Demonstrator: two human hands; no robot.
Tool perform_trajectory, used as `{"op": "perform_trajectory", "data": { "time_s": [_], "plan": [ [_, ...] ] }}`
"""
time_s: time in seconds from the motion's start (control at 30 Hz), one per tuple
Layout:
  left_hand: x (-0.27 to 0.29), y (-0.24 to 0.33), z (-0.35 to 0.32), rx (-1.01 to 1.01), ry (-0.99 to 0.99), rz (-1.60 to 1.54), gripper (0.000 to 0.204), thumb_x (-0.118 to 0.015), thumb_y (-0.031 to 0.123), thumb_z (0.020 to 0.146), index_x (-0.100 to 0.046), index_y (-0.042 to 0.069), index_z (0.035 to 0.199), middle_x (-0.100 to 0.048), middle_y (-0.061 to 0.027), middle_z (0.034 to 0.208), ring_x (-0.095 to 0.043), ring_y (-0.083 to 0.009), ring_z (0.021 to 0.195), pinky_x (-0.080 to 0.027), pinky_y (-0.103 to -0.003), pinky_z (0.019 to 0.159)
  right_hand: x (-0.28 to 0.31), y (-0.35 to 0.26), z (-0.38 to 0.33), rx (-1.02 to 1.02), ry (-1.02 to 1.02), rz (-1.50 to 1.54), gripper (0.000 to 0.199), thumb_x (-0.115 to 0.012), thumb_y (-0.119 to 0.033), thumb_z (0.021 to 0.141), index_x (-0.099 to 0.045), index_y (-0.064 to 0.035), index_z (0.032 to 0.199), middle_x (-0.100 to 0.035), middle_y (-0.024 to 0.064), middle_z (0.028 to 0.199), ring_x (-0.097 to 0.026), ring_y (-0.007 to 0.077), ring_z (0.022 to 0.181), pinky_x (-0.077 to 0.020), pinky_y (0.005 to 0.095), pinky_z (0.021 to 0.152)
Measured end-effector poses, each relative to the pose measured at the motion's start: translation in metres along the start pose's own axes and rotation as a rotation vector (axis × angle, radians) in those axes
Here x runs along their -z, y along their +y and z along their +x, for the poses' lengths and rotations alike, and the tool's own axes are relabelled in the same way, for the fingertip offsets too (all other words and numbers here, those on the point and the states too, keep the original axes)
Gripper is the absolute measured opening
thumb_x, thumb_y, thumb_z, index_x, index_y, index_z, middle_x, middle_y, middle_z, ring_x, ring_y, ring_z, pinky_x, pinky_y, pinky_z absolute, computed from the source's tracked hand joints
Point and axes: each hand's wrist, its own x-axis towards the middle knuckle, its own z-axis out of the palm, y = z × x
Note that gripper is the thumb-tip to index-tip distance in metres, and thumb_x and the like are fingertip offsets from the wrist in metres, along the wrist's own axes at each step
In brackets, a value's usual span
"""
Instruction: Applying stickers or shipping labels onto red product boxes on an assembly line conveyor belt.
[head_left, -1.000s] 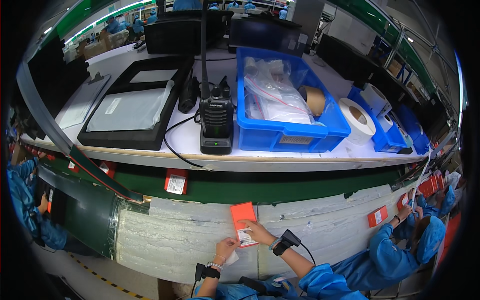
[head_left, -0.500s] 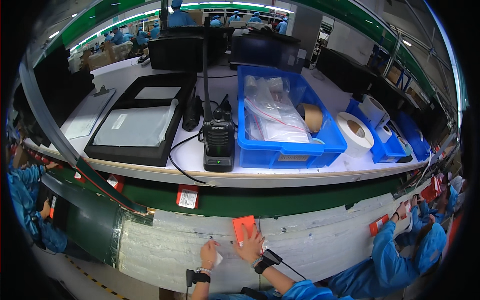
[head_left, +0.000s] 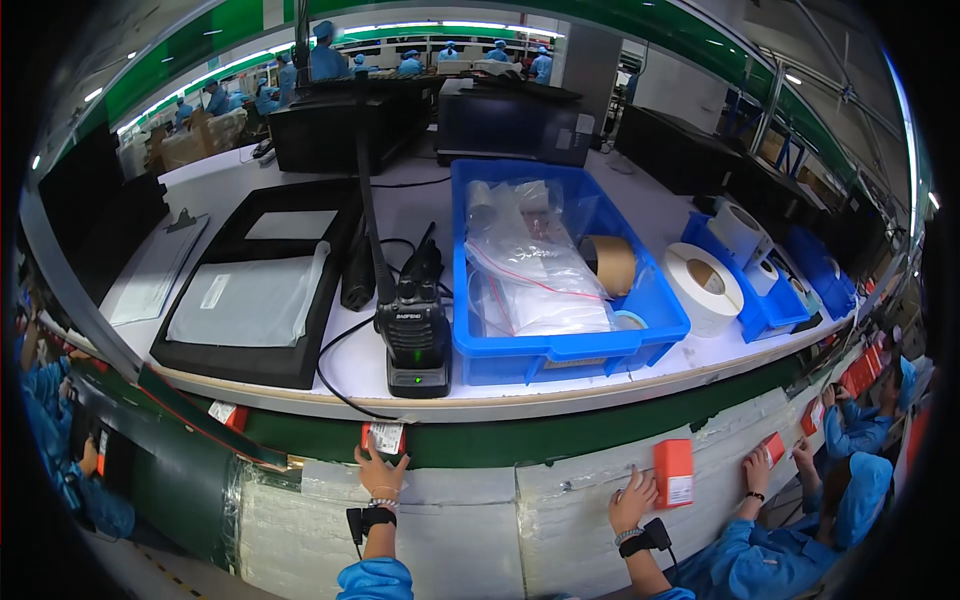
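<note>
**Hands spread apart along the belt edge**

Against the earlier frame, the two hands are seen much farther apart, and the workbench [head_left: 640, 385] is seen closer and higher. The orange box [head_left: 673, 473], held close between both hands half a second ago, is now stood upright on the white belt [head_left: 470, 520] just right of the right hand [head_left: 632, 500]; the fingers of that hand are spread loose beside it, and whether the box is touched cannot be told. The left hand [head_left: 379, 474] is raised to a small red-and-white tag [head_left: 385, 438] on the green edge of the bench, its fingertips laid on the tag's lower edge without being closed around it.

Above the hands, a black tray [head_left: 255, 300] with a grey sheet is set at the left of the bench, a blue bin [head_left: 560, 350] of clear bags and a brown tape roll at the right. A black radio [head_left: 412, 335] in its charger is stood between them. A white tape roll [head_left: 704, 288] is placed right of the bin. Another person's hand [head_left: 758, 470] is reached toward the belt further right.
</note>
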Motion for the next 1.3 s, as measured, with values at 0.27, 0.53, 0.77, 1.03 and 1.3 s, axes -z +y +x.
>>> {"op": "perform_trajectory", "data": {
  "time_s": [0.27, 0.53, 0.77, 1.03, 1.3],
  "plan": [
    [-0.005, 0.033, 0.000, 0.077, -0.011, -0.131, 0.093, -0.080, 0.032, 0.055, -0.036, 0.019, 0.136, -0.042, -0.0210, 0.120, -0.059, -0.0393, 0.089, -0.051, -0.045, 0.073, -0.006, -0.046, -0.056, 0.171, -0.230, 0.343, 0.072, -0.065, -0.024, 0.070, -0.037, -0.0087, 0.134, -0.048, 0.0151, 0.118, -0.040, 0.0384, 0.113, -0.0279, 0.0553, 0.100],
    [0.048, 0.041, -0.127, -0.066, -0.055, -0.243, 0.082, -0.078, 0.036, 0.055, -0.046, 0.018, 0.128, -0.046, -0.0235, 0.108, -0.057, -0.0426, 0.087, -0.050, -0.046, 0.073, -0.013, -0.114, -0.091, 0.282, -0.621, 1.167, 0.036, -0.064, -0.016, 0.084, -0.051, -0.0062, 0.116, -0.059, 0.0065, 0.095, -0.058, 0.0164, 0.085, -0.0456, 0.0298, 0.077],
    [0.058, 0.057, -0.224, -0.148, -0.341, -0.258, 0.081, -0.078, 0.047, 0.058, -0.049, 0.021, 0.130, -0.045, -0.0239, 0.111, -0.057, -0.0407, 0.088, -0.050, -0.045, 0.072, 0.015, -0.161, -0.133, -0.230, -0.957, 1.334, 0.026, -0.067, -0.014, 0.084, -0.051, -0.0022, 0.100, -0.060, 0.0040, 0.090, -0.058, 0.0097, 0.077, -0.0477, 0.0250, 0.066],
    [0.076, 0.052, -0.204, -0.022, -0.499, -0.772, 0.027, -0.058, 0.027, 0.089, -0.062, 0.009, 0.108, -0.058, -0.0115, 0.079, -0.058, -0.0223, 0.068, -0.047, -0.032, 0.061, 0.066, -0.128, -0.084, 0.129, -0.733, 1.497, 0.022, -0.059, 0.004, 0.084, -0.059, 0.0006, 0.105, -0.066, 0.0040, 0.093, -0.060, 0.0076, 0.080, -0.0485, 0.0235, 0.072],
    [0.127, 0.094, -0.179, -0.163, -0.666, -0.879, 0.024, -0.050, 0.023, 0.095, -0.058, 0.000, 0.095, -0.060, -0.0138, 0.072, -0.057, -0.0187, 0.064, -0.045, -0.031, 0.061, 0.135, -0.130, -0.041, 0.591, -1.074, 1.280, 0.042, -0.049, 0.002, 0.087, -0.055, -0.0061, 0.127, -0.063, 0.0090, 0.110, -0.055, 0.0124, 0.094, -0.0430, 0.0260, 0.085]
  ]
}}
